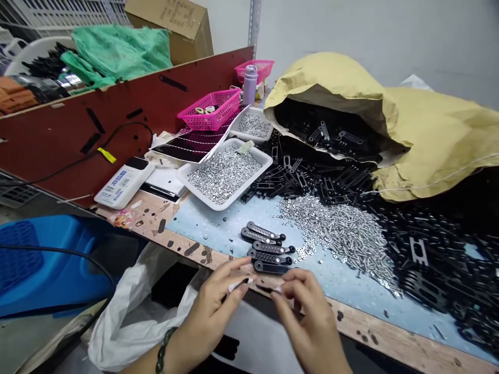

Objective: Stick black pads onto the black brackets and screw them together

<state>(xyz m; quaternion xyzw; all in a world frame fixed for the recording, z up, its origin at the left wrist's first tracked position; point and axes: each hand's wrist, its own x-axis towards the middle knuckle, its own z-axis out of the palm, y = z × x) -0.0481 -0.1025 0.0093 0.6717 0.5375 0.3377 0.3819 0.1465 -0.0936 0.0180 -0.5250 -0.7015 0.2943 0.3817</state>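
My left hand (217,297) is at the table's front edge, thumb and fingers pinched together; a white bit and a dark bit show at the fingertips. Close by, my right hand (306,306) is also curled into a pinch, with something white and a thin dark piece at its tips. What either hand holds is too small to name. Just beyond the fingers lie several black arm-shaped plastic parts (271,258) in a stacked row, each with a patterned face and a shiny fastener near one end.
Behind the row sit a heap of metal screws (351,234) and a white tray (218,205) of small metal nuts. Black plastic parts (424,291) cover the right side below yellow sacks (440,130). A digital scale (123,183), pink basket (210,119) and purple bottle (250,85) stand left and back.
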